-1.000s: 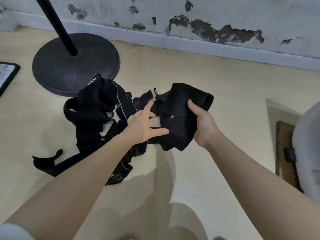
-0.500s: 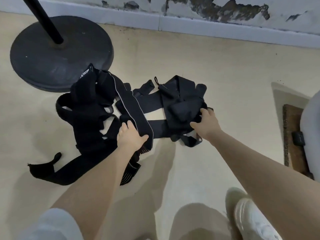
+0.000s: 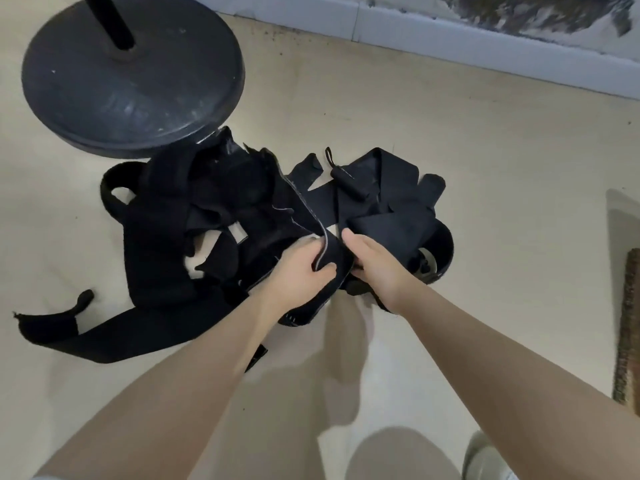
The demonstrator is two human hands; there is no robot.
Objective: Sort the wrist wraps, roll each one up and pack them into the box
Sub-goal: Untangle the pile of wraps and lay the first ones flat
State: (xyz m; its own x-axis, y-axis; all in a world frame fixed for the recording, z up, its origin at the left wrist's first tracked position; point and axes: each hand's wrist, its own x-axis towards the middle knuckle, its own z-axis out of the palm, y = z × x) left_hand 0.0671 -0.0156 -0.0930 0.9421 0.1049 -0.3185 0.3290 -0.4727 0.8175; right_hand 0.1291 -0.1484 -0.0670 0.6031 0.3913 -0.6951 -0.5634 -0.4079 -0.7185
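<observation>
My left hand (image 3: 299, 268) is curled round a black wrap with a pale stitched edge (image 3: 320, 252), thumb over the top and fingers tucked under the fold, so the strap is pinched between them. My right hand (image 3: 375, 268) lies just beside it, touching the same fold; its fingers bend down into the fabric of a broad black wrap (image 3: 388, 220), but I cannot tell whether they actually close on it. The heap of wrist wraps (image 3: 194, 216) lies tangled on the floor (image 3: 485, 188), its far left part touching the rim of the round black stand base (image 3: 131, 74), with one long tail (image 3: 69, 332) stretched toward the left edge of the floor. A small rolled piece with a loop (image 3: 349, 183) rests on the right part of the heap. No box shows in the head view, so nothing is packed that I can see. Compared with half a second ago, my left hand has shifted right from the middle strap to the folded end, and my right hand has come left off the bunched fabric, so the two now meet. The view has also dropped closer to the heap. A brown mat (image 3: 628, 327) lies at the right edge of the floor, and my pale shoe (image 3: 485, 459) shows at the near edge.
</observation>
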